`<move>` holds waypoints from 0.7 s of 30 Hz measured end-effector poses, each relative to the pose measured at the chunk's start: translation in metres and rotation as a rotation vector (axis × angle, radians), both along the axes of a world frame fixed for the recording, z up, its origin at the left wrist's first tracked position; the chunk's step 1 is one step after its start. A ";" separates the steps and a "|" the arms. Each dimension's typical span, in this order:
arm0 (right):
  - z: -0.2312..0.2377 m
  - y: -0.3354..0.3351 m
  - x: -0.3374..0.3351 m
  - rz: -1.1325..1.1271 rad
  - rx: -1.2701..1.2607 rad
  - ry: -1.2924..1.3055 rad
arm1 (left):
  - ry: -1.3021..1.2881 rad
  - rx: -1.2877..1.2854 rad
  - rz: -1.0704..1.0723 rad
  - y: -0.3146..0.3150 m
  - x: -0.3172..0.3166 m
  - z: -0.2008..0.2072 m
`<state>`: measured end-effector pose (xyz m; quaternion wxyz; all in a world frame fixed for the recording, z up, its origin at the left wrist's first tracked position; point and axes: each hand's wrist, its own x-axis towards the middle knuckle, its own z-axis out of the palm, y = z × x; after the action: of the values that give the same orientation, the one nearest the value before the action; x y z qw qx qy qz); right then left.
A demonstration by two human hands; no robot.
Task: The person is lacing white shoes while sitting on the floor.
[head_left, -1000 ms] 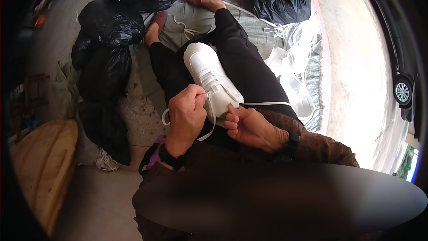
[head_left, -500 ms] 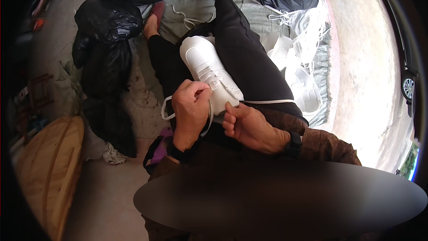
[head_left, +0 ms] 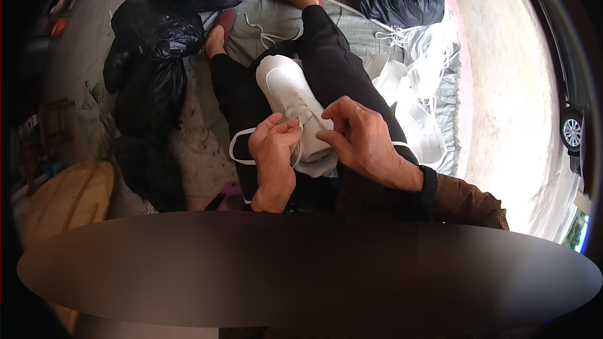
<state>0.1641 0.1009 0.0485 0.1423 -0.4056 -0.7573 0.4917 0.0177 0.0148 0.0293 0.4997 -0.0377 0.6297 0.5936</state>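
A white shoe (head_left: 282,85) lies between my thighs, its toe pointing away from me and its opening close to my body. At the left of its lacing, my left hand (head_left: 274,163) is closed, thumb and forefinger pinched on a white shoelace (head_left: 237,145) that loops out to the left. My right hand (head_left: 370,147) hovers over the shoe's right side, fingers curled and the thumb and forefinger tips apart. Nothing shows between those two tips. Another stretch of white lace crosses my right thigh, partly hidden behind the right hand.
Several white shoe pieces (head_left: 424,135) lie right of my legs, below a bundle of white laces (head_left: 433,53). Black plastic bags (head_left: 147,31) stand at the left and far side of the green sheet (head_left: 251,25). A wooden board (head_left: 66,198) is at the lower left.
My right hand has left the shoe's heel end and risen to its lacing, its thumb and forefinger parting. The left hand keeps its pinch near the lacing.
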 end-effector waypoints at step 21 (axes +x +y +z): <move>-0.032 0.057 -0.025 0.510 0.639 0.154 | 0.372 0.033 -0.224 -0.021 -0.015 0.008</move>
<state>0.1392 0.1575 0.0163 0.1908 -0.1025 -0.9351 0.2805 0.0022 -0.0061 0.0371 0.4384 0.1510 0.7015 0.5413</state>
